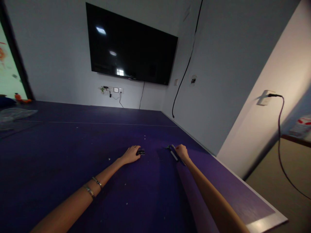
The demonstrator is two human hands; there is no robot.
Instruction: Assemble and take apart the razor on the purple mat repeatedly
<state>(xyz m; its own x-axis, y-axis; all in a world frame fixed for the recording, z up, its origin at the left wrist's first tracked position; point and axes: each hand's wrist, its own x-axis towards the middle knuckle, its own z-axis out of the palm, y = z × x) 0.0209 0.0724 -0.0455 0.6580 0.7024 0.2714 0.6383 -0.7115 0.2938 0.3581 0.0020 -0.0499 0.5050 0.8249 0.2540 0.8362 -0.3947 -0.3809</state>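
My left hand (131, 154) rests low over the purple tabletop, its fingers closed around a small black block-like object (141, 151). What that object is, I cannot make out. To the right, my right hand (182, 151) has its fingers bent onto a slim hand tool (173, 153) with grey-and-dark handle parts. The tool lies slanted at the table surface, its small head pointing away to the left. Its exact kind is too small to tell, and my fingers partly hide it. A gap of bare tabletop (155, 174) separates the two hands.
A large television (133, 48) hangs on the far wall above sockets (116, 90). A black cable (186, 71) dangles down the right wall. Clear plastic wrapping (17, 114) lies at the far left. Small white scraps dot the table, and its right edge slants toward me.
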